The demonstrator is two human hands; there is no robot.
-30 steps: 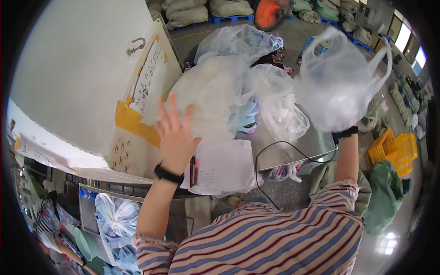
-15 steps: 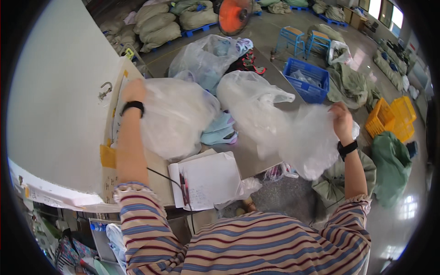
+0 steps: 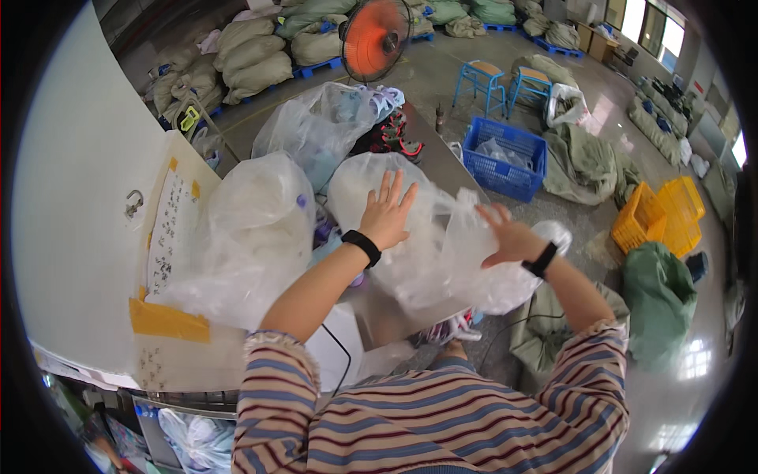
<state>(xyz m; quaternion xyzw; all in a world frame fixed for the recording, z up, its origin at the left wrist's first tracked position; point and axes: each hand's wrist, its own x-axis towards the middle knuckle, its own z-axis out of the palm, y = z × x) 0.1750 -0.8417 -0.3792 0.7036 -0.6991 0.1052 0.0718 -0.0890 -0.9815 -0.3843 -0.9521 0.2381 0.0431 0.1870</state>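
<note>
My left hand [image 3: 386, 212] is stretched over a large clear plastic bag [image 3: 422, 272], fingers spread; I cannot tell whether it touches the film. My right hand [image 3: 509, 235] hovers at the bag's right part, its fingers apart and a little blurred. Nothing shows in either palm. Left of my left forearm stands a second puffed-up clear bag [image 3: 257, 229] with whitish contents. Farther back, another clear bag [image 3: 316, 126] holds pale blue things. Black and red items [image 3: 388, 136] lie beside it on the table [image 3: 446, 158].
A blue crate [image 3: 505, 170] stands on the floor past the table's right edge, with yellow crates [image 3: 659, 217] and a green sack [image 3: 659, 288] farther right. An orange fan [image 3: 375, 39] and blue-framed stools [image 3: 480, 83] are behind. Papers [image 3: 335, 347] lie near me, partly covered by my arm.
My left hand has left the left bag and moved right, over the middle bag. My right hand has come inward and opened, letting go of the plastic. The view has shifted somewhat.
</note>
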